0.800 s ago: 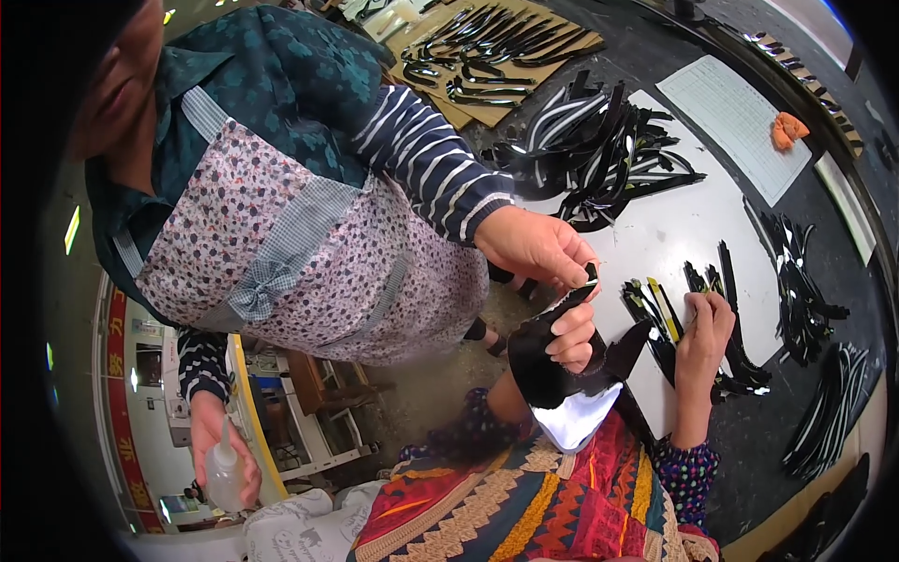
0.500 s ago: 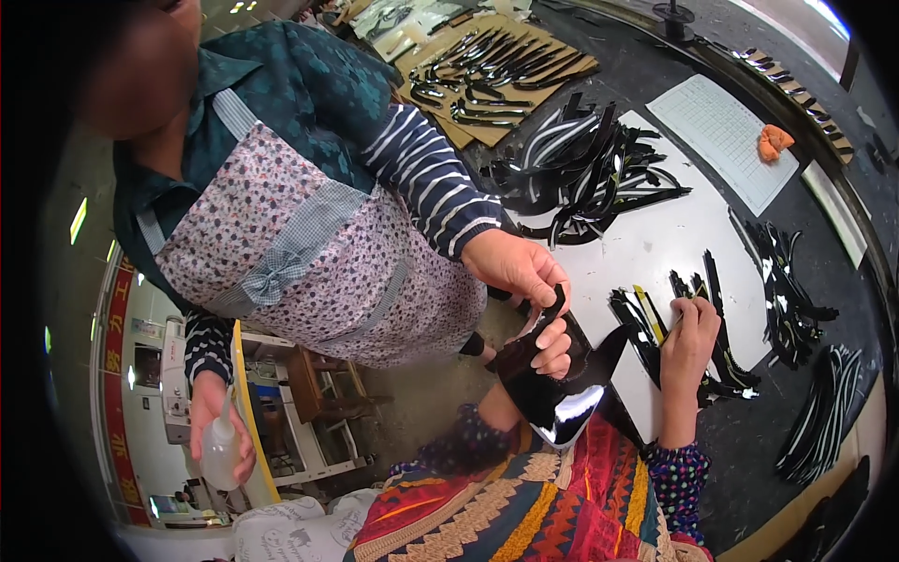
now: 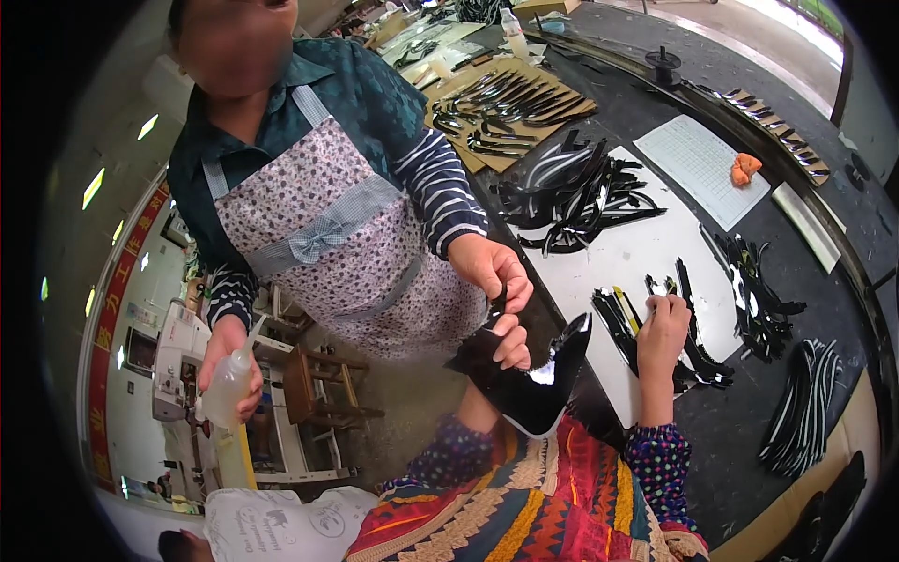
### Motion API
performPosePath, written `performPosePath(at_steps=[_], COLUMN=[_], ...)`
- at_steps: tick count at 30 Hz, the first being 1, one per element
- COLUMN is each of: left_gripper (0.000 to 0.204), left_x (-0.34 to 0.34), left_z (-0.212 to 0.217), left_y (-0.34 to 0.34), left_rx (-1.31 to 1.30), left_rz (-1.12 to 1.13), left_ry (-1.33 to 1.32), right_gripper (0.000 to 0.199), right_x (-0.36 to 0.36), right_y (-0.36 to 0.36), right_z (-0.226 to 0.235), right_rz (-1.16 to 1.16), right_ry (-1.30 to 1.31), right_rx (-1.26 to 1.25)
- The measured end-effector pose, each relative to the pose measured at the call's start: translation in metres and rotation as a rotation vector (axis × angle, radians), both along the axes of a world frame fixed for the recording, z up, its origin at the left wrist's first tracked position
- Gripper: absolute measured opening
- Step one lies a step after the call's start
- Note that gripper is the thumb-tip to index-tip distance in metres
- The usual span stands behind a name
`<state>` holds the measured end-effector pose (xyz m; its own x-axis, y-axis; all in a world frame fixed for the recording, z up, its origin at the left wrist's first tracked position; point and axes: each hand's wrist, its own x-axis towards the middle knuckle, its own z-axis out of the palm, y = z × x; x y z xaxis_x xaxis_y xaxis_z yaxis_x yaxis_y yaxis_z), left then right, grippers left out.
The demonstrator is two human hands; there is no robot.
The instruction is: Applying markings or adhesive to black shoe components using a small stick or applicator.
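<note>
The left hand [image 3: 510,345] curls its fingers around a glossy black, curved, leather-like panel [image 3: 536,401] before the body, just below a co-worker's pinching hand [image 3: 491,270]; whether the right hand [image 3: 661,335] grasps anything I cannot tell, its bent fingers over slender shiny black strips [image 3: 613,323], right of the panel, nearest that hand, long axes pointing mostly away from the body
</note>
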<state>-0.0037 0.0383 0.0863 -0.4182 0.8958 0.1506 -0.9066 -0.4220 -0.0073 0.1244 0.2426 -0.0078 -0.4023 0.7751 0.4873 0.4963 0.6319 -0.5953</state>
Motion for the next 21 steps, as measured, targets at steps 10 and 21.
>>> performPosePath(at_steps=[10, 21], left_gripper=[0.010, 0.018], left_x=[-0.005, -0.046], left_z=[0.030, -0.004], left_y=[-0.009, 0.020], left_rx=[0.046, 0.173], left_rz=[0.080, -0.087], left_ry=[-0.100, -0.560], right_gripper=[0.018, 0.033], right_x=[0.001, -0.019], right_y=[0.000, 0.009], right_z=[-0.001, -0.028], right_rz=[0.028, -0.119], right_ry=[-0.006, -0.373], right_rx=[-0.016, 0.114])
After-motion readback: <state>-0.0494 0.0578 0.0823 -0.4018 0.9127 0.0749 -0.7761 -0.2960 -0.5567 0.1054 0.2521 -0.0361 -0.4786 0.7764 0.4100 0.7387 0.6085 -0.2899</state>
